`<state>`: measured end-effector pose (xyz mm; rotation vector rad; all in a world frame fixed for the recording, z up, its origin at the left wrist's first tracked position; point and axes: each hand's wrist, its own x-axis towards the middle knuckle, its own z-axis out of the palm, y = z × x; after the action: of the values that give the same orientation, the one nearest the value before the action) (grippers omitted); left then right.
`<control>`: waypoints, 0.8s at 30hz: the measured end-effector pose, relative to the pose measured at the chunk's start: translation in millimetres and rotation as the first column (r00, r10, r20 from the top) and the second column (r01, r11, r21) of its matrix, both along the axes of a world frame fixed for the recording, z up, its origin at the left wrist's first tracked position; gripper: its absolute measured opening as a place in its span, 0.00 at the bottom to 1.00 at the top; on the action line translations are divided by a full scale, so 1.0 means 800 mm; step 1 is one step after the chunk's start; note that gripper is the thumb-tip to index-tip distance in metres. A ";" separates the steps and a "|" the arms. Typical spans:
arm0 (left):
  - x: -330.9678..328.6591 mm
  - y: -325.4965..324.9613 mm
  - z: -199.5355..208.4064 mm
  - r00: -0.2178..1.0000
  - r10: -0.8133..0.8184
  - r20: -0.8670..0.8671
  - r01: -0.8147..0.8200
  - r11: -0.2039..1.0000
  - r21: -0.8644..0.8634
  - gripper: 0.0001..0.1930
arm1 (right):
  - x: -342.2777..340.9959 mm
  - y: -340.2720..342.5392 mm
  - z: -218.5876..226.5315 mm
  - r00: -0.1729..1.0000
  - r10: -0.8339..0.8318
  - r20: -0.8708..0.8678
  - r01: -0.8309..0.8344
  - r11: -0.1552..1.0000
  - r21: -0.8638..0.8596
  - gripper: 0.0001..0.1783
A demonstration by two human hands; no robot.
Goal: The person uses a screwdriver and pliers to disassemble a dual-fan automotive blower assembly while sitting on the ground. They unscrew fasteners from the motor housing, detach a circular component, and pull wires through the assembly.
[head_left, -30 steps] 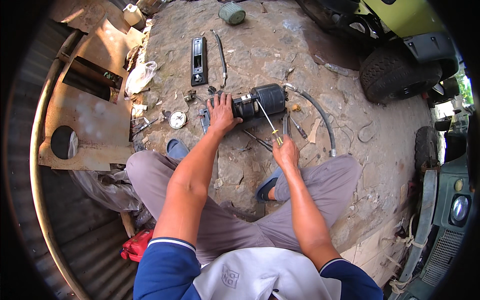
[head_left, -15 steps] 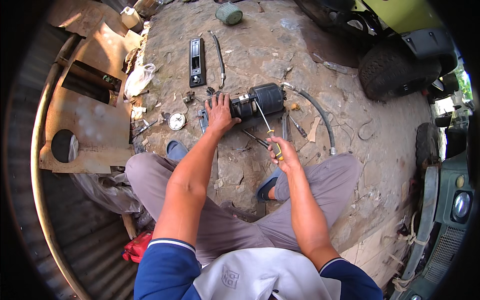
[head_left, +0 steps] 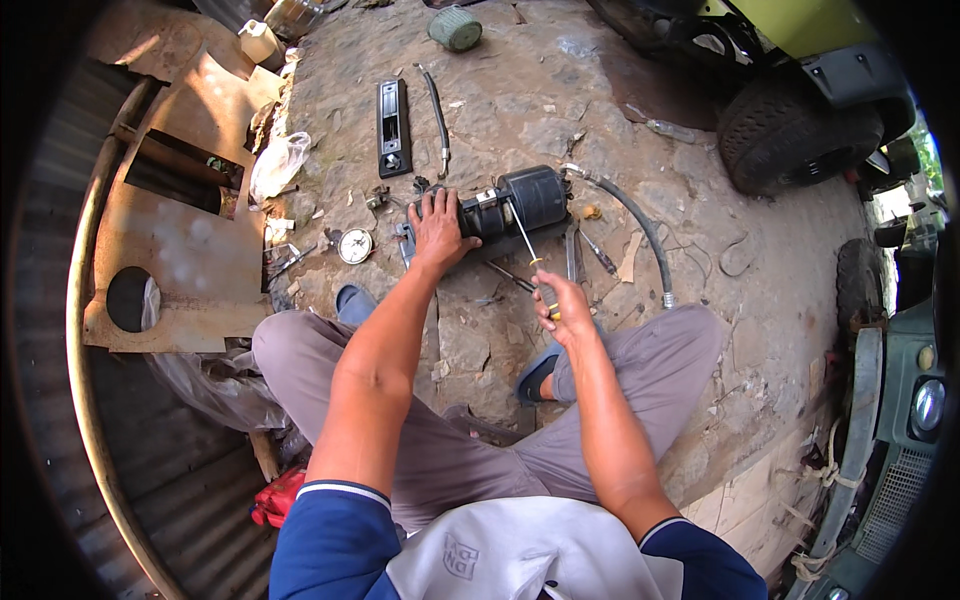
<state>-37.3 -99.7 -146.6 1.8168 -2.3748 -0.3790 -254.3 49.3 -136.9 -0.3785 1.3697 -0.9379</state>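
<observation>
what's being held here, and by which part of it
The right hand holds the screwdriver by its handle. The left hand lies on the black unit; whether it grips cannot be told.

In front of you, the bumpy brown ground [head_left: 690,380] has a black machine [head_left: 535,197] on it. You have a white dial [head_left: 355,246] toward the left edge, a round green thing [head_left: 455,30] toward the far edge, and a bent dark hose [head_left: 642,222] toward the right.
</observation>
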 end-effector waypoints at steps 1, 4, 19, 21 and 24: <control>-0.002 0.001 -0.003 1.000 -0.006 -0.001 0.006 1.000 -0.006 0.56 | -0.019 0.001 -0.009 0.928 -0.055 0.367 0.041 0.998 0.045 0.17; -0.001 0.004 -0.005 1.000 -0.003 0.009 0.003 1.000 0.009 0.56 | -0.012 0.005 0.000 0.965 0.001 -0.263 -0.049 0.983 -0.176 0.20; 0.000 0.003 -0.005 1.000 -0.005 0.003 0.005 1.000 -0.008 0.56 | 0.000 0.006 0.012 0.996 0.029 -0.080 -0.026 0.999 0.030 0.17; -0.001 0.002 -0.006 1.000 -0.008 0.000 0.008 1.000 -0.013 0.56 | 0.003 0.007 0.005 0.910 0.084 -0.406 -0.100 0.995 -0.021 0.19; -0.001 0.005 -0.005 1.000 -0.006 0.003 0.006 1.000 0.000 0.56 | 0.008 0.004 0.001 0.885 0.096 -0.456 -0.116 0.993 -0.017 0.21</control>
<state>-38.2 -95.8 -150.5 1.8124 -2.3830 -0.3774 -248.0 52.8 -136.5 -0.7359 1.7355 -0.8167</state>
